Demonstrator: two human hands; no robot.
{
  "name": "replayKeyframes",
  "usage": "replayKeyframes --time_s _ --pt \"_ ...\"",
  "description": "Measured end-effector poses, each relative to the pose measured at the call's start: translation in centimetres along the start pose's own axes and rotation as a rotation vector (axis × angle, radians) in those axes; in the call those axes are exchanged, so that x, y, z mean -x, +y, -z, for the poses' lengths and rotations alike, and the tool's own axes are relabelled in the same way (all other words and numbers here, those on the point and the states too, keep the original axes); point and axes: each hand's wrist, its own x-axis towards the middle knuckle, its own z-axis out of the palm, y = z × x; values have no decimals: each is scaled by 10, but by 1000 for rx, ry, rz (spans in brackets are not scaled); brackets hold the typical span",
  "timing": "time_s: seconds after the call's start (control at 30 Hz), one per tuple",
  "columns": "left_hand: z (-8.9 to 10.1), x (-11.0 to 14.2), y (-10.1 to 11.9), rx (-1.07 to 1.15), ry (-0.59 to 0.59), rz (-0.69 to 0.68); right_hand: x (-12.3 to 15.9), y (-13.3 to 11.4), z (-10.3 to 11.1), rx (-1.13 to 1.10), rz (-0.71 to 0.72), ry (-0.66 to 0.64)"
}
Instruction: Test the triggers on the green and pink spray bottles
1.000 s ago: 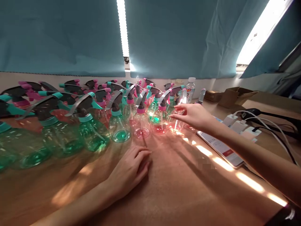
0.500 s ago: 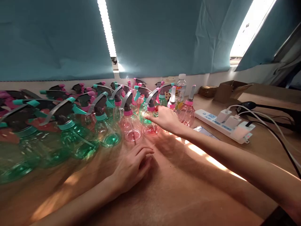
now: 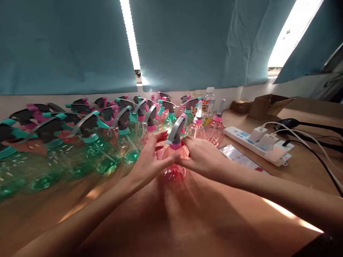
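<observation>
1. Nearest the tabletop's (image 3: pixel 184 217) near edge, your bare forearms reach in from the left and right corners of the view; this stretch of wood has sunlight streaks on it.
2. Your right hand (image 3: pixel 203 153) has its fingers closed in at the neck of a pink spray bottle (image 3: pixel 175 173), thumb in front. Your left hand (image 3: pixel 150 157) is loosely spread on the other side, thumb by the neck; you can't tell whether that thumb presses.
3. That bottle is upright on the tabletop's middle, nearer to you than the bottles behind. Its grey-and-black sprayer head (image 3: pixel 175 132) sits on a pink collar, so it looks assembled; how tight the collar is, you can't tell.
4. Its body is clear, rounded and pink-tinted, deeper in colour at the base.
5. Towards the left edge stand green spray bottles (image 3: pixel 102 157) with teal collars; each one plainly visible bears a head. How many, if any, remain to be handled can't be read from this view.
6. Just right of your bottle and farther back, two pink ones (image 3: pixel 197 129) (image 3: pixel 215 131) stand with levers pointing up.
7. Towards the right edge lie a phone (image 3: pixel 245 161) and a white power strip (image 3: pixel 239 137). Near the far edge are a white-capped bottle (image 3: pixel 209 100) and an open carton (image 3: pixel 264 109).
</observation>
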Motion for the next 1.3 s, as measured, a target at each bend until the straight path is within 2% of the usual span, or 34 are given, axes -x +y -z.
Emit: replayKeyframes --time_s 0.1,0.2,0.4,0.53,0.67,0.77,0.9,1.03,1.3 --pt "4 -1 16 64 -104 34 14 -12 -10 -114 174 79" --pt "9 7 29 142 -147 21 22 -24 -17 -190 285 134" --pt "26 31 29 233 -136 -26 26 -44 -14 -55 362 102" --pt "39 40 21 253 -120 -5 22 -38 -15 -48 421 4" --pt "44 39 16 270 -57 20 17 -10 -33 -112 341 -222" --pt "45 36 14 269 -15 22 18 12 -51 -165 304 -302" --pt "46 34 12 258 -34 -15 23 24 -72 -195 279 -319" --pt "48 35 11 236 -54 -33 23 25 -87 -220 222 -264" --pt "48 33 12 243 -100 -1 23 27 -92 -258 217 -219"
